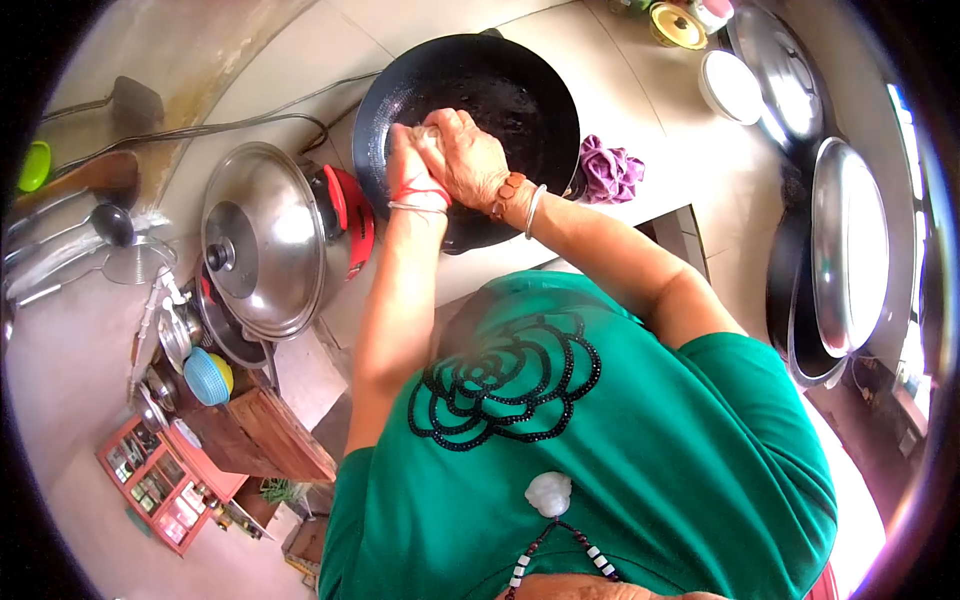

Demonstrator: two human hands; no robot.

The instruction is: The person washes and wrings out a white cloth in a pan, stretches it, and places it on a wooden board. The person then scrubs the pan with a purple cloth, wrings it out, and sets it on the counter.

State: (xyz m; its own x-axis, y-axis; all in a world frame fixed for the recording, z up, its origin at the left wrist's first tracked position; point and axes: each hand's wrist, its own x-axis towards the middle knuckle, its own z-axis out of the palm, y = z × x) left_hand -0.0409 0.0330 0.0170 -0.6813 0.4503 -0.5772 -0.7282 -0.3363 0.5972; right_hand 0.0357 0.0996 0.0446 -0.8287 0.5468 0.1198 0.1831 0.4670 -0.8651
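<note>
A small pale lump (430, 136) is held between the left hand (408, 160) and the right hand (465, 155), which are clenched together with the right fingers curled over it. Both are held above the left half of a black wok (535, 110), set on a pale tiled counter (625, 60). The lump is thus placed directly over the wok's interior, nearer its left wall than its right; most of the dark bottom is left exposed beyond the knuckles, forward and to the right. The left wall is approached more closely by the left hand, the middle of the wok by the right.

Little of the lump is exposed, so neither its long axis nor its substance can be made out (dough or some other soft food might be supposed). The left fingers are mostly covered by the right hand, and the height of the hands above the metal cannot be judged. The near rim of the wok is partly masked by the wrists. To the right, a crumpled purple cloth (611, 170) is seen just beside the rim; to the left, a domed steel lid (265, 275) is propped near a red appliance (355, 225), partly hidden by it.
</note>
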